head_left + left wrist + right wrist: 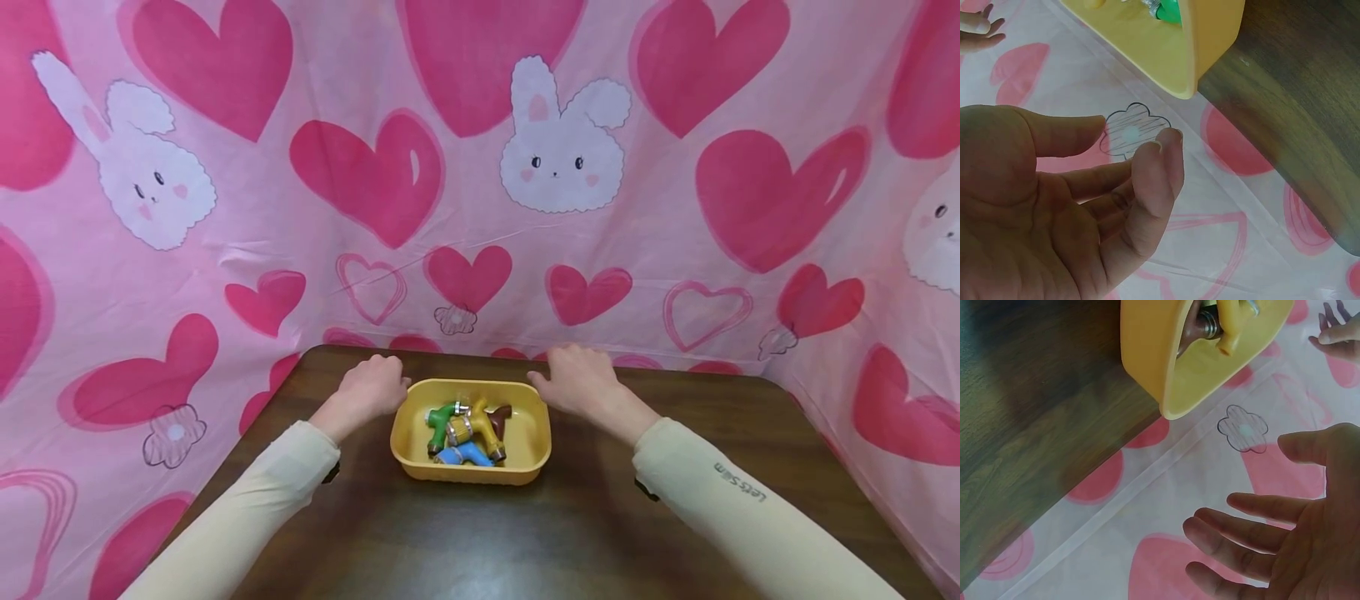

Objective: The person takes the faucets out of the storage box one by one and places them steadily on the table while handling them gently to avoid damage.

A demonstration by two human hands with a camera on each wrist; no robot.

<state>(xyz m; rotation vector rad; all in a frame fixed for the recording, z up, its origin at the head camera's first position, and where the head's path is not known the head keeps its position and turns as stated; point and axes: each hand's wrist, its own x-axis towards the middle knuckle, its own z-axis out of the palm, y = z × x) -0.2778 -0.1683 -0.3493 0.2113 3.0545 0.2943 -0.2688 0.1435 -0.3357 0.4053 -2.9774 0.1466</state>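
Observation:
A yellow tray point(471, 474) stands on the brown table, holding a green piece point(441, 423), a yellow piece point(483, 427), a blue piece point(467, 454) and a dark red piece point(498, 417). Beside the tray's left end is my left hand point(372, 387), and my right hand point(576, 381) is beside its right end. In the left wrist view the left hand point(1085, 200) has loosely bent fingers with nothing between them, apart from the tray point(1147, 56). The right hand point(1279, 531) shows spread, relaxed fingers, empty and apart from the tray point(1147, 356).
Brown table top point(480, 542) extends around the tray. A pink cloth point(480, 225) with hearts and rabbits hangs behind the table and along both sides.

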